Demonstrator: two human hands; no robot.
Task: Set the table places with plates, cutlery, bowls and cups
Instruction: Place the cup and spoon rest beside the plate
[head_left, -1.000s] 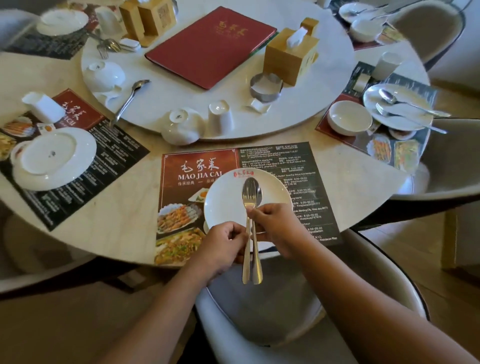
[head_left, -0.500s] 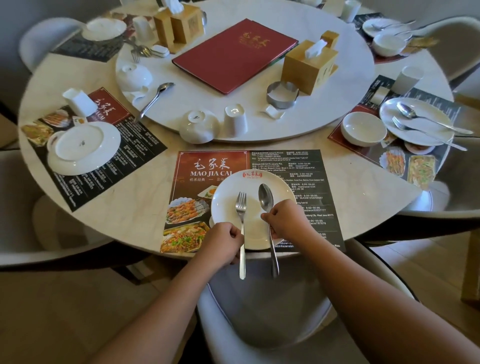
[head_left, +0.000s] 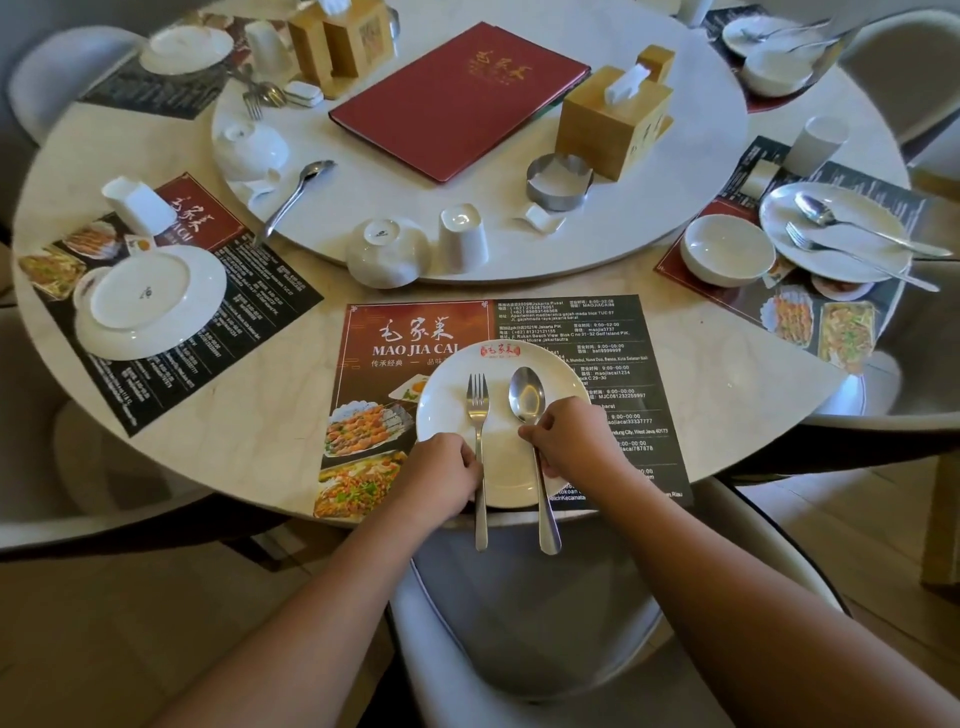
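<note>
Fork (head_left: 477, 410) gripped in left hand (head_left: 439, 475), spoon (head_left: 527, 395) in right hand (head_left: 569, 439); both fists curled, knuckles up, over plate (head_left: 447, 374).

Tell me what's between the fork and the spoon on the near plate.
Nothing: the head view shows only bare white plate between the fork, held by the left hand, and the spoon, held by the right hand.

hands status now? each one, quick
Left hand: closed on the fork over the plate.
Right hand: closed on the spoon.
</note>
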